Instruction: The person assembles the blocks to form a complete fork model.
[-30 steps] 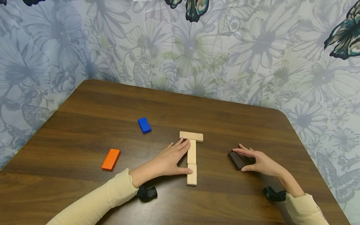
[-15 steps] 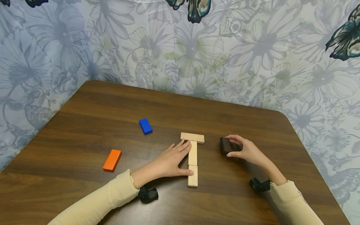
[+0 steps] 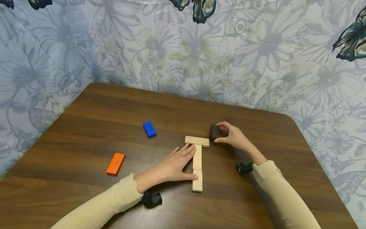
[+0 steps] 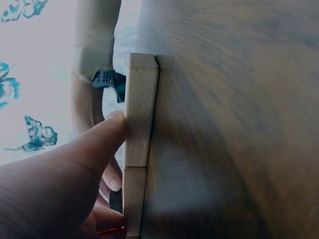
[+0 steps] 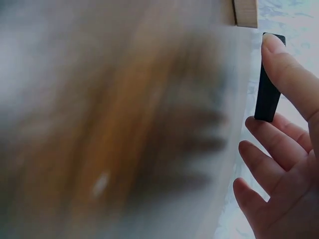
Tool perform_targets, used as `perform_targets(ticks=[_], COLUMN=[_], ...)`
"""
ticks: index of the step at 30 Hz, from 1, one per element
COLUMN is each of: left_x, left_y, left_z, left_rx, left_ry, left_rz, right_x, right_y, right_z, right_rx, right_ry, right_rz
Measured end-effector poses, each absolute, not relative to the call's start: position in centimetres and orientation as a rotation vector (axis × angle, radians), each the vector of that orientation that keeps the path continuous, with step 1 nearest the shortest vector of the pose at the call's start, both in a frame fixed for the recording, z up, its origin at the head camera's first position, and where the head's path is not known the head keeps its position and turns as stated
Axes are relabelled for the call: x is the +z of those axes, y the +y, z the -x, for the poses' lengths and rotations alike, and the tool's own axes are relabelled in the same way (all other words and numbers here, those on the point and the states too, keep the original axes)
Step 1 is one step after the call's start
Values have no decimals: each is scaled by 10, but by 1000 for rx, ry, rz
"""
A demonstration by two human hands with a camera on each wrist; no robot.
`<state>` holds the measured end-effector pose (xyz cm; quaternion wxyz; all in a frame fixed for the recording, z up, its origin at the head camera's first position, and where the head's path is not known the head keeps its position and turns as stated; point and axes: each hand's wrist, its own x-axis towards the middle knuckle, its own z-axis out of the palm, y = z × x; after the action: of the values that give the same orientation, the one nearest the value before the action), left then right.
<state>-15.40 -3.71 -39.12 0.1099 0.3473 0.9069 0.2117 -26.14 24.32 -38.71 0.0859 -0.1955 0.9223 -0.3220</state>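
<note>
Three pale wooden blocks form a T: a crosswise top block, a middle block and a bottom block in line below it. My left hand lies at their left side with fingers stretched out. Its fingertips are at the top and middle blocks, its thumb on the bottom one. My right hand pinches a dark brown block between thumb and fingertips, close to the right end of the top block. In the right wrist view, thumb and forefinger hold the dark block by its two ends.
A blue block lies left of the T, towards the back. Further left and nearer is an orange block. The brown wooden table ends at a wall covered in a flower and butterfly pattern.
My right hand has lifted the dark block from the right side of the table and brought it left and away, turning it, to the top block's right end. My left hand has stayed put.
</note>
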Motion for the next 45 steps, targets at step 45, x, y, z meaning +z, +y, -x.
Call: perform_targets(ticks=[45], left_x=[-395], left_y=[-40], left_z=[161], left_rx=[621], left_ry=[2663], left_rz=[-1028], right_x=[-392], right_y=[230], right_z=[283], right_rx=[-791], right_ry=[2642], right_rz=[747])
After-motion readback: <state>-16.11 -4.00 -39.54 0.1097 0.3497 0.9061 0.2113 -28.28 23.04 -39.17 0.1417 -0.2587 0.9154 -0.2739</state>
